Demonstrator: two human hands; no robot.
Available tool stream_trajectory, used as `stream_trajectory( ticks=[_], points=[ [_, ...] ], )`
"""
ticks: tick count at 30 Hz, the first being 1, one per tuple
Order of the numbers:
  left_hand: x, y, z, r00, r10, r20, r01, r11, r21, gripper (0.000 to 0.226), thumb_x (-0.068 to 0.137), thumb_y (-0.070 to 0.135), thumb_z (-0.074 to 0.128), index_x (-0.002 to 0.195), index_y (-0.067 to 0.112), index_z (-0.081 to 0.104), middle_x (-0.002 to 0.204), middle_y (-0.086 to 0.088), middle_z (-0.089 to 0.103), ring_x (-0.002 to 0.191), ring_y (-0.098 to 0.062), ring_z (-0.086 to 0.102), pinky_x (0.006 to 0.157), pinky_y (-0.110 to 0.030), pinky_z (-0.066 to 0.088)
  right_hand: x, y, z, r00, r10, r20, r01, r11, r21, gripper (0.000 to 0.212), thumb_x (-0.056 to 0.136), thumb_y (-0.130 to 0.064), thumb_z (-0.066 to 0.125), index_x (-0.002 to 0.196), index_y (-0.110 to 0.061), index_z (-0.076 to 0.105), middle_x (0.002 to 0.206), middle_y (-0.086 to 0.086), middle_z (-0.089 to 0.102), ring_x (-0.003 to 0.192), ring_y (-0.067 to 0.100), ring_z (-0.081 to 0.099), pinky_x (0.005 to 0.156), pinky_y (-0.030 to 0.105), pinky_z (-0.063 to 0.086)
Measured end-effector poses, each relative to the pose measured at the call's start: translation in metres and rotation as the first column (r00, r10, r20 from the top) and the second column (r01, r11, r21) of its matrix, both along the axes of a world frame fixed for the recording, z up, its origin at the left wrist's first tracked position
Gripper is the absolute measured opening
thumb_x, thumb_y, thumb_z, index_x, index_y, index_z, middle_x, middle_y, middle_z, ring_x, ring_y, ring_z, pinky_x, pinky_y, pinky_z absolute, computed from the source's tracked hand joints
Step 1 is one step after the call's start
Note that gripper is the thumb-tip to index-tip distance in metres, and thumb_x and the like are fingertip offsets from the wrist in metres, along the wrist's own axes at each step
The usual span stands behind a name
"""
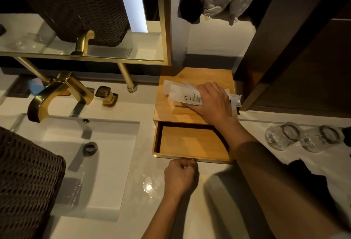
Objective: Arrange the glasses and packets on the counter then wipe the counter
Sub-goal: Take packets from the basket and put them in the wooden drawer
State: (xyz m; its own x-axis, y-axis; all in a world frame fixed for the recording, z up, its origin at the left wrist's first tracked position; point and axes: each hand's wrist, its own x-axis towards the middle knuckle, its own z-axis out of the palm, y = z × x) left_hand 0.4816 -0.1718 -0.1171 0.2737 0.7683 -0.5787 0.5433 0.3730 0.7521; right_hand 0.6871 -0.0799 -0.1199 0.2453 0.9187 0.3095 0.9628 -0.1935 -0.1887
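A wooden box point(171, 109) stands on the white counter point(136, 191) right of the sink. Its drawer point(190, 141) is pulled out and looks empty. My left hand point(180, 177) is closed on the drawer's front edge. My right hand point(212, 103) lies on top of the box, gripping several white packets point(182, 94), one marked with a "C". Two clear glasses point(281, 136) point(321, 138) sit upside down on the counter at the right, apart from both hands.
A white sink point(106, 162) with a gold tap point(57, 92) and a gold handle point(106, 94) fills the left. A dark woven basket point(24, 181) sits at the near left. A dark cloth point(307, 174) lies near the glasses. A gold-framed mirror point(165, 29) rises behind.
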Motion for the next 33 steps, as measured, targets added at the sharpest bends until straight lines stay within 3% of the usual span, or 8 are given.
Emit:
stream_trajectory(
  ticks=[4,9,12,14,17,20,23,33],
  points=[
    [-0.002,-0.006,-0.001,0.999,-0.003,-0.034,0.003,1.0,0.005,0.035,0.086,0.018,0.059,0.052,0.013,0.067,0.065,-0.01,0.072,0.071,-0.023,0.069,0.062,-0.026,0.047,-0.001,-0.002,0.001,1.0,0.004,-0.004,-0.004,1.0,-0.005,0.065,0.074,-0.06,0.072,0.113,-0.009,0.063,0.105,0.012,0.064,0.096,0.031,0.058,0.081,0.042,0.047],
    [-0.006,-0.003,0.005,0.997,-0.057,-0.05,0.06,0.997,0.055,0.041,0.091,0.022,0.063,0.05,0.026,0.067,0.062,0.005,0.069,0.063,-0.003,0.062,0.06,-0.017,0.046,-0.003,-0.001,0.002,1.0,0.021,0.01,-0.02,0.998,-0.058,0.064,0.076,-0.061,0.066,0.109,-0.006,0.063,0.101,0.015,0.064,0.092,0.034,0.059,0.076,0.042,0.047],
    [-0.017,-0.004,0.007,0.975,-0.151,-0.164,0.195,0.934,0.298,0.026,0.096,0.033,0.058,0.077,0.025,0.073,0.08,0.004,0.071,0.077,-0.008,0.062,0.069,-0.023,0.048,-0.009,-0.005,0.006,0.999,0.02,-0.037,-0.024,0.993,-0.116,0.063,0.077,-0.057,0.07,0.112,-0.006,0.062,0.106,0.016,0.065,0.098,0.034,0.06,0.077,0.043,0.05],
    [-0.032,-0.008,0.008,0.954,-0.198,-0.226,0.288,0.817,0.5,0.019,0.098,0.032,0.053,0.101,0.025,0.07,0.101,0.011,0.065,0.09,-0.005,0.057,0.074,-0.012,0.042,-0.016,-0.011,0.007,0.998,0.0,-0.064,-0.009,0.99,-0.14,0.059,0.078,-0.05,0.077,0.114,-0.006,0.061,0.109,0.015,0.066,0.101,0.033,0.06,0.077,0.043,0.051],
    [-0.056,-0.013,0.002,0.891,-0.283,-0.355,0.452,0.613,0.648,0.043,0.091,0.032,0.055,0.133,0.028,0.053,0.14,0.003,0.051,0.128,-0.015,0.048,0.099,-0.019,0.044,-0.028,-0.023,0.009,0.998,-0.001,-0.064,-0.009,0.986,-0.166,0.051,0.078,-0.041,0.081,0.111,-0.007,0.061,0.107,0.014,0.066,0.098,0.032,0.06,0.073,0.041,0.05],
    [-0.07,-0.01,0.005,0.702,-0.402,-0.589,0.701,0.539,0.467,0.074,0.094,0.034,0.047,0.157,0.035,0.009,0.169,-0.008,-0.001,0.156,-0.033,0.002,0.121,-0.052,0.027,-0.046,-0.041,0.015,0.996,0.05,-0.068,-0.062,0.982,-0.18,0.047,0.077,-0.033,0.082,0.108,-0.005,0.061,0.103,0.016,0.065,0.095,0.033,0.06,0.071,0.041,0.049],
    [-0.079,-0.008,0.01,0.614,-0.48,-0.626,0.771,0.533,0.348,0.081,0.1,0.026,0.04,0.154,0.034,-0.02,0.155,0.0,-0.038,0.151,-0.026,-0.028,0.126,-0.05,0.002,-0.074,-0.061,0.016,0.984,0.132,-0.121,-0.156,0.962,-0.223,0.042,0.076,-0.026,0.083,0.106,-0.006,0.063,0.103,0.015,0.066,0.095,0.033,0.062,0.073,0.043,0.053],
    [-0.087,-0.005,0.002,0.552,-0.502,-0.666,0.816,0.489,0.308,0.088,0.097,0.025,0.045,0.152,0.035,-0.023,0.162,-0.001,-0.032,0.148,-0.024,-0.032,0.125,-0.05,-0.008,-0.079,-0.065,-0.004,0.981,0.15,-0.121,-0.192,0.802,-0.566,0.055,0.084,-0.045,0.073,0.126,-0.017,0.053,0.123,0.008,0.062,0.109,0.028,0.061,0.085,0.043,0.054]
  ],
)
